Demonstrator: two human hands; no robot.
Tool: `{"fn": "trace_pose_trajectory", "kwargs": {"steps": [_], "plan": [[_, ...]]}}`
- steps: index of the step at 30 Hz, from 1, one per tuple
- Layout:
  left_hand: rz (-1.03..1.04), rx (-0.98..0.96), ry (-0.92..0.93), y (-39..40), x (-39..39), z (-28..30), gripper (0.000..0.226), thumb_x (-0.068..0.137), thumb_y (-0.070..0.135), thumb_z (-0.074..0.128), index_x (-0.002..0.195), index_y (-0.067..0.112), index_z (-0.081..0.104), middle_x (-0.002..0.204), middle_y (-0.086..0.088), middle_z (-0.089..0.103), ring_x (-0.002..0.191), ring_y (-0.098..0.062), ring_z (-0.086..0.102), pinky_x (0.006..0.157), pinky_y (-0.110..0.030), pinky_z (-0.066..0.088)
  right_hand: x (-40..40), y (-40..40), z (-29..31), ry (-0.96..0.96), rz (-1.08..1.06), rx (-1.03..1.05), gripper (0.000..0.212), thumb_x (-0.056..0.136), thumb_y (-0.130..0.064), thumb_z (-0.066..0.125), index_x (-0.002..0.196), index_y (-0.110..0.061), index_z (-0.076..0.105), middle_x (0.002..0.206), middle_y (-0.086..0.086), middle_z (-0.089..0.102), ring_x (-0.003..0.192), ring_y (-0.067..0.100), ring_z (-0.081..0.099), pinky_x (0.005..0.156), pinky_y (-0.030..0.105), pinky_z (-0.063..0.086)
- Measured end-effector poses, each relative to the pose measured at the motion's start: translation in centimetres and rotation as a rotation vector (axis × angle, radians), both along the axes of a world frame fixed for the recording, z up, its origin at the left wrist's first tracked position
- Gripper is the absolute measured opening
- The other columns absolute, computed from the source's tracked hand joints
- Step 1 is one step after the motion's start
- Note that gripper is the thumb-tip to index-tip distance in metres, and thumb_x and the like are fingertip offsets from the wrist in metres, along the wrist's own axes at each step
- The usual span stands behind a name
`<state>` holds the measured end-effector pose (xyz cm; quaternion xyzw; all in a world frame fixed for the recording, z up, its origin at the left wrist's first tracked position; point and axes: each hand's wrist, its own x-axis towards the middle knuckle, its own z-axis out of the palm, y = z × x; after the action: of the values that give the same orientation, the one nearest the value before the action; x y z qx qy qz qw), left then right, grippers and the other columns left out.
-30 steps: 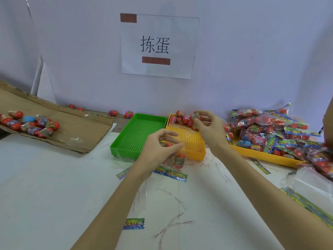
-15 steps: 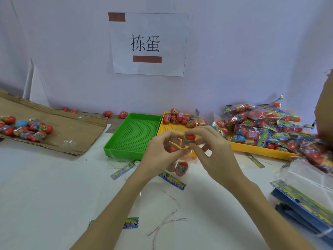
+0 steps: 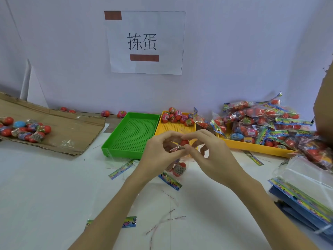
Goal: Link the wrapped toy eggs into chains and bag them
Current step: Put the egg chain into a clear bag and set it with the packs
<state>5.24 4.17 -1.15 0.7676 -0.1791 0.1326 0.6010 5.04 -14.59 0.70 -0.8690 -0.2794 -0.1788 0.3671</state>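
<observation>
Head view: both hands are recorded raised above the white table [image 3: 45,186], meeting in front of the green tray [image 3: 132,135] and the yellow tray [image 3: 175,129]. The left hand [image 3: 158,156] is curled, its grip closed in a pinch on a red wrapped egg [image 3: 184,142] and its crinkled clear wrapper end. The right hand [image 3: 214,156] is likewise curled, fingertips closed on the same wrapper from the opposite side; which fingers bear on the wrapper cannot be told. A hanging egg [image 3: 179,168] is seen directly beneath the left hand, apparently suspended from the held one, its long axis roughly vertical. The pinched egg lies between the two grips, touching both, so neither hand is the nearer. It is judged that a link is being made at the wrapper, the chain trailing downward from that joint. Loose eggs [image 3: 177,117] remain at the far end of the yellow tray, nearer the right hand. Filled bags [image 3: 261,123] are heaped to the right, and empty bags [image 3: 306,179] lie at the right edge.
</observation>
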Motion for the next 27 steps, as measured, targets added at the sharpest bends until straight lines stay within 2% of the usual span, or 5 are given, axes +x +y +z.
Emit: {"fn": "trace_pose_trajectory", "kwargs": {"steps": [7,12,19,24,27], "plan": [[0.002,-0.052,0.039,-0.2,-0.1,0.0,0.030,0.085,0.014,0.086,0.112,0.012,0.074,0.099,-0.002,0.078,0.087,-0.021,0.077,0.077,-0.033,0.063,0.1,-0.2,-0.5,0.036,0.017,-0.180,0.026,0.104,-0.026,0.057,0.128,-0.025,0.066,0.118,-0.010,0.058,0.101,-0.002,0.043,0.080,0.008,0.035],[0.089,-0.099,0.092,0.3,0.4,-0.2,0.021,0.084,0.022,0.086,0.101,0.015,0.077,0.094,-0.002,0.079,0.087,-0.020,0.078,0.079,-0.039,0.064,0.5,-1.2,-0.7,0.134,0.087,-0.269,0.063,0.096,-0.022,0.070,0.148,-0.041,0.040,0.123,-0.029,0.047,0.110,-0.023,0.037,0.083,-0.002,0.035],[0.020,-0.098,0.244,0.8,0.6,0.1,0.029,0.085,0.046,0.081,0.105,0.025,0.078,0.103,0.004,0.079,0.100,-0.013,0.075,0.088,-0.035,0.060,0.9,-0.9,-0.7,0.078,0.001,-0.261,0.049,0.094,-0.027,0.072,0.138,-0.038,0.054,0.111,-0.026,0.052,0.096,-0.021,0.046,0.070,0.003,0.041],[-0.209,0.019,0.276,1.4,0.3,0.2,0.050,0.080,0.015,0.091,0.122,0.034,0.072,0.113,0.004,0.078,0.101,-0.016,0.074,0.087,-0.023,0.058,1.1,-1.8,-0.3,0.043,-0.029,-0.201,0.040,0.096,-0.016,0.071,0.132,-0.030,0.062,0.101,-0.024,0.060,0.094,-0.014,0.053,0.070,0.006,0.043],[-0.163,-0.011,0.267,1.2,0.3,0.2,0.050,0.083,0.008,0.087,0.126,0.024,0.070,0.109,0.003,0.079,0.098,-0.014,0.074,0.083,-0.019,0.057,1.0,-1.9,-0.2,0.081,0.006,-0.128,0.058,0.097,-0.016,0.069,0.146,-0.034,0.045,0.099,-0.024,0.064,0.097,-0.007,0.057,0.073,0.011,0.050]]}}
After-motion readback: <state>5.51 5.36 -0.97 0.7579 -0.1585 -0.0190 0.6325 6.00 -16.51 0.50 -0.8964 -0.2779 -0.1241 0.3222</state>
